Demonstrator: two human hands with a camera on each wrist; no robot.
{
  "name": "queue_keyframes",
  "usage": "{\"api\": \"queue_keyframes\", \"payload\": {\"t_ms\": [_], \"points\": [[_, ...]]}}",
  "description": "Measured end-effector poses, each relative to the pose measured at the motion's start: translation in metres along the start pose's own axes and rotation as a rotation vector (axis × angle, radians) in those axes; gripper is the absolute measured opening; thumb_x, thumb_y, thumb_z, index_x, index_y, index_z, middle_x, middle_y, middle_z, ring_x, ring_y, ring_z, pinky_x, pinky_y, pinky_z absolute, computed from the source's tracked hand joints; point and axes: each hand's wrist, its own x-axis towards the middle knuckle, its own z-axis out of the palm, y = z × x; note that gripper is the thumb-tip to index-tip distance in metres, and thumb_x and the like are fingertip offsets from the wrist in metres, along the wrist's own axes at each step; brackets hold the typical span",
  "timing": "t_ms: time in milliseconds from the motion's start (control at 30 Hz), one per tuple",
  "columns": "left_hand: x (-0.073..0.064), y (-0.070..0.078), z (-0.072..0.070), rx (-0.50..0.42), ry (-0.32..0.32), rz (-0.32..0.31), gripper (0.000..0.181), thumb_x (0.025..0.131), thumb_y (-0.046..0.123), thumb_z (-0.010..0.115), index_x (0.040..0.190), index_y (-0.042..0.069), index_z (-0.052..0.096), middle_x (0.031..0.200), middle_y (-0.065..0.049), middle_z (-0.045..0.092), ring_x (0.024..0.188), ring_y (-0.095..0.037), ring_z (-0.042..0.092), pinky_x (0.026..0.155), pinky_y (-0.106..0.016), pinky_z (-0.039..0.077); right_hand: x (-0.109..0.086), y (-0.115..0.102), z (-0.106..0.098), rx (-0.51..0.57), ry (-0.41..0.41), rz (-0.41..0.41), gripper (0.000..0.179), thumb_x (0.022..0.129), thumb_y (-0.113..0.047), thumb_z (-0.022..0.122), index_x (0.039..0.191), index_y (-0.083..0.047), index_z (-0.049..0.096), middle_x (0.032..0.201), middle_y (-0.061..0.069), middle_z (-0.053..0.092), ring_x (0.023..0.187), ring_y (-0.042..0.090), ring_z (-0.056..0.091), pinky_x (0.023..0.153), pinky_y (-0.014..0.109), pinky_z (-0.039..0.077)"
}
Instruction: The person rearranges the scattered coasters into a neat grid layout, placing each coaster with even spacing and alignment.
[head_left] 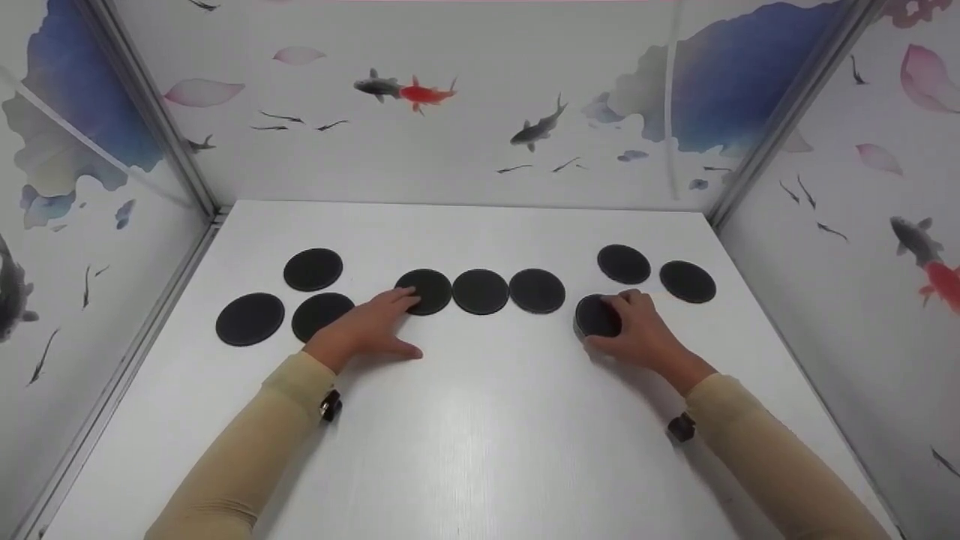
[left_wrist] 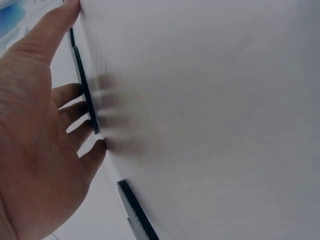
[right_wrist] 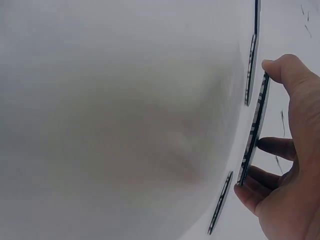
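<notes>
"Where is the black disc [head_left: 600, 318] that's being held?"

"Right of centre on the white table [head_left: 480, 450], in the right hand [head_left: 643, 334]. Seen from the head, the thumb is on its rim at six o'clock and the fingertips press its edge at about one to two. The palm sits off toward four."

"So the fingers close round it?"

"Yes, they curl on the rim. The right wrist view shows it edge-on, spanned between thumb and fingers. Whether it is clear of the tabletop, I can't tell."

"And the left hand [head_left: 373, 330]?"

"It comes in from eight o'clock onto the row's first disc [head_left: 430, 292]. The fingertips rest on its near-left part, and the thumb is spread wide, its tip off the disc toward six. It touches but doesn't grip."

"What about the rest of the row?"

"The middle disc [head_left: 481, 292] lies at three o'clock from the first, about edge to edge, then the end disc [head_left: 537, 291] beside that. From the held one, the end disc is at ten."

"Others?"

"Near the right hand, the upper disc [head_left: 624, 264] sits at one o'clock from the held disc and the outer disc [head_left: 688, 282] at two. Off at nine, past the left hand, is a triangle: the top disc [head_left: 313, 269], the far-left disc [head_left: 250, 319], and the partly covered disc [head_left: 321, 313] by the left wrist."

"Beyond those?"

"At twelve, a back panel [head_left: 465, 157] printed with fish."
</notes>
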Motion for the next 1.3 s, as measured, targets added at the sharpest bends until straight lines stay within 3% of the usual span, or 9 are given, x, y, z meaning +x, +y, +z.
{"api": "queue_keyframes", "payload": {"t_ms": [267,733,1300], "points": [[0.002,-0.001,0.002,-0.011,-0.012,-0.033,0.108,0.091,0.060,0.086,0.173,0.009,0.037,0.183,-0.010,0.024,0.169,-0.035,0.021,0.133,-0.055,0.028,0.001,-0.020,0.012,0.009,-0.012,-0.040,0.086,0.090,-0.046,0.089,0.156,-0.002,0.057,0.143,0.023,0.051,0.131,0.037,0.049,0.111,0.056,0.052],[0.000,0.001,0.002,-0.015,-0.017,-0.027,0.106,0.092,0.058,0.085,0.173,0.009,0.037,0.183,-0.010,0.024,0.169,-0.036,0.020,0.133,-0.055,0.026,-0.002,-0.048,0.034,-0.015,-0.046,-0.099,0.086,0.086,-0.046,0.092,0.156,-0.008,0.059,0.142,0.021,0.052,0.129,0.035,0.051,0.108,0.055,0.052],[0.000,0.000,0.001,-0.013,-0.017,-0.030,0.107,0.091,0.058,0.086,0.173,0.009,0.036,0.183,-0.009,0.023,0.169,-0.035,0.020,0.133,-0.055,0.028,-0.002,-0.073,0.046,-0.004,-0.063,-0.081,0.088,0.087,-0.048,0.092,0.156,-0.005,0.058,0.143,0.021,0.051,0.132,0.036,0.048,0.111,0.053,0.052]]}}
